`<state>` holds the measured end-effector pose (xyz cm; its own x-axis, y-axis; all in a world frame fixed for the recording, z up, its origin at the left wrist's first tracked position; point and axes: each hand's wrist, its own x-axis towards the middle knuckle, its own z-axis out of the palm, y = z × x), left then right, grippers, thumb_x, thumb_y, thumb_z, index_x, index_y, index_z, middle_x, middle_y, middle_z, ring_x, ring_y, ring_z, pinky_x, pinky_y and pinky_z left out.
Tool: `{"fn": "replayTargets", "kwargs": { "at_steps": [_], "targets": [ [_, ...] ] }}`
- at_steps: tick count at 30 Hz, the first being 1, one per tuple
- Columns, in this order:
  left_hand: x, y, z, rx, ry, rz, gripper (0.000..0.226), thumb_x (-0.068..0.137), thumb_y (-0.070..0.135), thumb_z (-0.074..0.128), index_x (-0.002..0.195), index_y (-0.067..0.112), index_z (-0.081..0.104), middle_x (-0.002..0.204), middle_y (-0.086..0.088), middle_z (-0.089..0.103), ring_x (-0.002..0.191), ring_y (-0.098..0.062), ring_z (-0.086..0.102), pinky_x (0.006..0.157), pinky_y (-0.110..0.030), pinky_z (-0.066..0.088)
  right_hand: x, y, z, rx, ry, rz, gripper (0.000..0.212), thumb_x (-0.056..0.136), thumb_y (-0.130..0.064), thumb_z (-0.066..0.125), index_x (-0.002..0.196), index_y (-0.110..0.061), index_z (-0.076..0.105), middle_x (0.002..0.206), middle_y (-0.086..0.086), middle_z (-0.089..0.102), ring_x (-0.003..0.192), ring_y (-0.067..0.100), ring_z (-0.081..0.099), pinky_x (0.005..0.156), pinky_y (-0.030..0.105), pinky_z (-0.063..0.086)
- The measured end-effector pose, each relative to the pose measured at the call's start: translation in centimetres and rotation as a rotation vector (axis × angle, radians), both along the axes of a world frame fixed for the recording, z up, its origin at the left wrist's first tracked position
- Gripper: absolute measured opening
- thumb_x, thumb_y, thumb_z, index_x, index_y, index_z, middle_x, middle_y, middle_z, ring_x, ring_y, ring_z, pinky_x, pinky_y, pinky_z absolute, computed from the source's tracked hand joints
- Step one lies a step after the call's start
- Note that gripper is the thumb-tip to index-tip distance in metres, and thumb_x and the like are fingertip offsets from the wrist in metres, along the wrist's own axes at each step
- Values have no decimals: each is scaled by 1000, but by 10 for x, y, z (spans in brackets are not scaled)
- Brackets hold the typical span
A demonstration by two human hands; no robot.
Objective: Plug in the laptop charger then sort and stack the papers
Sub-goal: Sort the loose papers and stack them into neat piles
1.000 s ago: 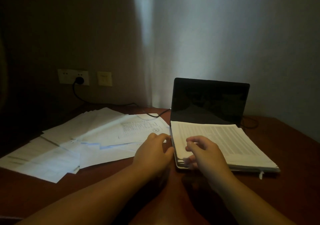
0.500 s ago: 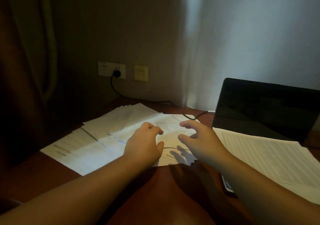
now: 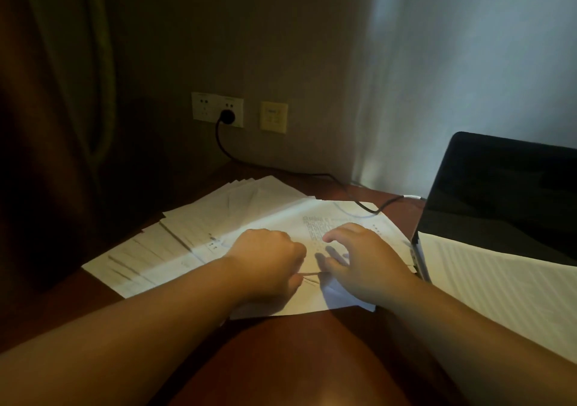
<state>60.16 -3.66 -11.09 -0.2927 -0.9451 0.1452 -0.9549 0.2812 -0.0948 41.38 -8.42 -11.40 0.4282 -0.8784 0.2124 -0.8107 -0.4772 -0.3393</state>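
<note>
Hands sit nearest, both now on the loose papers [image 3: 249, 218] left of the laptop [image 3: 499, 193]; a sec ago they were at the stack on the laptop's keyboard side, so the view and reach have swung left, which I read as the next batch being collected. Left hand [image 3: 268, 257] is curled, fingers bunched at a sheet's edge, prob pinching it, though the grip itself is hidden. Right hand [image 3: 359, 256] is spread, fingertips pressing the top printed sheet flat, nothing gripped. Papers: too overlapped to count, many sheets fanned across the desk [image 3: 281, 359] left of the laptop, plus 1 sorted stack [image 3: 499, 281] lying on it. Behind the papers, 1 black cable [image 3: 312, 176] runs toward the laptop from 1 plug [image 3: 227, 116] seated in the wall socket [image 3: 217, 109], w/ 1 yellow plate [image 3: 274, 116] beside it. Charger step looks done; sorting is partway.
</note>
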Motion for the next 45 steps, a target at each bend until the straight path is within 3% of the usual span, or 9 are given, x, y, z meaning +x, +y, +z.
{"fn": "replayTargets", "kwargs": {
  "at_steps": [8,11,15,21,34,38,41,43,45],
  "targets": [
    [5,-13,5,-44,63,-17,24,97,37,57,119,33,66,139,3,51,106,-15,61,85,-25,51,3,-2,-6,-65,93,49,35,94,-49,53,125,-33,58,127,-12,55,115,14,49,96,36,46],
    [5,-11,6,-174,259,21,21,97,34,58,115,36,70,157,4,34,115,-16,58,84,-20,49,2,-1,-5,20,86,70,58,92,-44,58,146,-41,36,158,-7,28,142,26,30,111,51,36],
    [2,-10,8,-255,477,70,18,96,31,62,108,34,75,159,2,32,134,-21,46,104,-40,47,1,-5,-11,71,54,30,84,89,-50,62,151,-54,6,161,-18,-20,151,33,-1,114,62,26],
    [4,-14,6,-251,412,134,22,98,37,57,114,42,70,156,6,37,149,-20,20,121,-58,12,-1,-11,-18,24,53,45,88,86,-51,65,150,-55,5,159,-20,-26,151,32,4,114,58,31],
    [2,-32,8,-338,645,229,22,96,34,64,113,46,71,167,5,-2,153,-37,-4,118,-62,8,10,-17,8,-13,64,42,109,83,-38,75,148,-56,-10,145,-13,-52,148,38,-19,115,56,31],
    [0,-39,7,-325,656,228,24,95,35,64,115,48,69,167,8,8,153,-31,3,118,-63,10,7,-25,11,-41,120,110,96,90,-25,70,151,-53,2,154,-13,-39,151,34,-1,110,45,41],
    [0,-39,1,-397,738,251,40,92,35,68,130,43,58,153,5,30,140,-22,35,110,-53,41,5,-37,10,-51,174,183,62,97,-13,51,147,-44,33,160,-1,22,135,26,42,91,33,51],
    [-2,-37,-5,-443,863,309,59,89,32,72,138,38,41,143,5,34,124,-16,48,96,-37,53,5,-43,11,-105,201,154,24,98,-17,49,116,-33,54,112,0,59,102,25,60,76,29,47],
    [-2,-36,-9,-392,944,357,64,87,33,74,138,34,36,139,6,41,113,-10,52,86,-28,55,3,-45,11,-195,169,63,13,98,-16,49,107,-24,54,88,-1,61,79,23,59,67,30,46]
  ]
}}
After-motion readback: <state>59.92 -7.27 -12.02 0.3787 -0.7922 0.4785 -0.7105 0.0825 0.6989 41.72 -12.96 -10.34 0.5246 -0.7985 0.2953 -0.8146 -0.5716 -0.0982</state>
